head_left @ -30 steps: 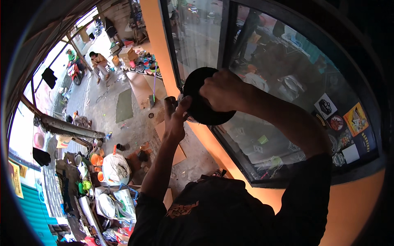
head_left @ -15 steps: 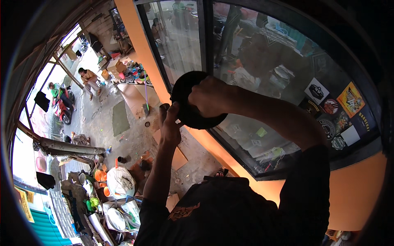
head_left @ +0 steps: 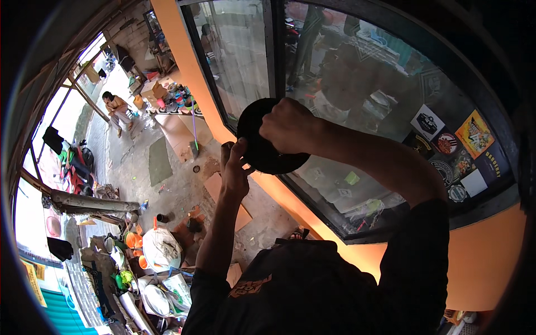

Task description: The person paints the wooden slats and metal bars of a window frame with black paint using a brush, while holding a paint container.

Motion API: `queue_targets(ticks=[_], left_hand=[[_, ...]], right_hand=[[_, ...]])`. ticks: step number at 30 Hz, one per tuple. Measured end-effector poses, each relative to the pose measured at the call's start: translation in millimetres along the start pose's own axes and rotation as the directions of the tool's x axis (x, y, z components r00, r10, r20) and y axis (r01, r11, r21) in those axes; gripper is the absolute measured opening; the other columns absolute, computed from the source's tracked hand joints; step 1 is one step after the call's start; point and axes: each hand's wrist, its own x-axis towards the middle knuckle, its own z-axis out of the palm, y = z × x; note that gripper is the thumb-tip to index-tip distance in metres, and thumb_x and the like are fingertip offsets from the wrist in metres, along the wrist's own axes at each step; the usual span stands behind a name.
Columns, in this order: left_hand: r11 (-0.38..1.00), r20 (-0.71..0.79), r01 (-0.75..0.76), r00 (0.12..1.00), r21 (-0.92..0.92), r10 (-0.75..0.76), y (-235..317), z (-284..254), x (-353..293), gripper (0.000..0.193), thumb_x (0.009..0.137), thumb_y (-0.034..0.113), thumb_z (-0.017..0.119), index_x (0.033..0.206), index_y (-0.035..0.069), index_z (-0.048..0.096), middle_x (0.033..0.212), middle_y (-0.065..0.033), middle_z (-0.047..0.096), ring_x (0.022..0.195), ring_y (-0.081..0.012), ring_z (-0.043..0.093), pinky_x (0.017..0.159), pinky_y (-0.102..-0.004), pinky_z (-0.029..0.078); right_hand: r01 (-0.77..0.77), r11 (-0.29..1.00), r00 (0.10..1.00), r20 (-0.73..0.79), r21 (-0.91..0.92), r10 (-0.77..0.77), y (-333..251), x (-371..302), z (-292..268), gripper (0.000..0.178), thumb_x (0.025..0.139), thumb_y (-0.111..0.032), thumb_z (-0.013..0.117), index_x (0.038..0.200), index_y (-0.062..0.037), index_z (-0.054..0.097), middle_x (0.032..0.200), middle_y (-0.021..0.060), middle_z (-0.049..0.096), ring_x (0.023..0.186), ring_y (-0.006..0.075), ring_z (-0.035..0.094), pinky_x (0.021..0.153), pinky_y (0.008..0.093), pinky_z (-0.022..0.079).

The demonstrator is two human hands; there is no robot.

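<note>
Raised in front of me is a black round pan [head_left: 271, 161], its dark surface tilted beside the window. My left hand [head_left: 234, 170] is closed around its near left side, where a short dark stub like a handle end pokes up by the fingers. My right hand [head_left: 287, 127] is bunched into a fist against the pan's dark face. Whatever the right fingers may hold is hidden beneath them. The right forearm reaches across from the right, while the left one rises from below.
Close on the right stands a dark-framed glass window [head_left: 346, 111] with stickers, set in an orange wall [head_left: 486, 262]. Buckets, a white sack [head_left: 162, 245] and clutter lie lower left. Farther off, a person [head_left: 116, 109] sits near cardboard boxes [head_left: 153, 89] and a broom [head_left: 194, 131].
My right fist has shifted slightly up over the pan. The motorbike and rider in the lane have moved down the picture behind hanging cloth. The whole view has turned slightly.
</note>
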Motion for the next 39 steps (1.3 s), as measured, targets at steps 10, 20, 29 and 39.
queue_targets(ticks=[10,20,29,39], left_hand=[[0.986,-0.162,-0.02,0.986,0.167,0.048,78.3,45.0,0.9,0.078,0.071,0.05,0.076,0.119,0.0,0.039,0.112,-0.0155,0.05,0.104,-0.0245,0.051,0.084,-0.0397,0.043],[0.994,-0.053,-0.078,0.995,0.074,0.082,148.6,91.4,18.1,0.082,0.071,0.033,0.08,0.123,-0.013,0.035,0.108,-0.0201,0.055,0.09,-0.0249,0.062,0.074,-0.0371,0.054],[0.998,0.272,0.049,0.961,0.03,-0.055,201.0,104.7,88.3,0.085,0.076,0.054,0.066,0.133,-0.004,0.043,0.12,-0.0202,0.059,0.101,-0.0284,0.061,0.086,-0.0441,0.046],[0.944,0.044,0.006,0.999,0.329,-0.021,295.5,159.5,68.0,0.089,0.075,0.068,0.052,0.145,0.015,0.035,0.149,-0.0166,0.035,0.138,-0.0438,0.023,0.1,-0.0722,-0.002]], right_hand=[[-0.197,0.966,0.944,-0.235,0.165,0.233,21.0,1.6,-73.8,0.024,0.068,-0.029,0.065,0.065,-0.0053,0.068,0.064,0.0158,0.065,0.066,0.0321,0.067,0.064,0.0424,0.053],[-0.319,0.933,0.802,-0.477,0.167,0.359,51.6,6.5,-97.0,0.022,0.07,-0.022,0.068,0.078,-0.0013,0.067,0.07,0.0185,0.066,0.068,0.0328,0.067,0.067,0.0418,0.054],[-0.256,0.573,0.801,-0.161,0.779,0.577,100.0,-2.5,-144.2,0.037,0.085,-0.025,0.07,0.11,-0.0012,0.057,0.076,0.0098,0.069,0.059,0.0167,0.067,0.056,0.029,0.051],[-0.122,0.67,0.418,-0.575,0.732,0.704,165.2,19.2,-208.3,0.04,0.087,-0.032,0.067,0.111,-0.0013,0.056,0.083,0.0089,0.065,0.058,0.0155,0.066,0.052,0.027,0.047]])
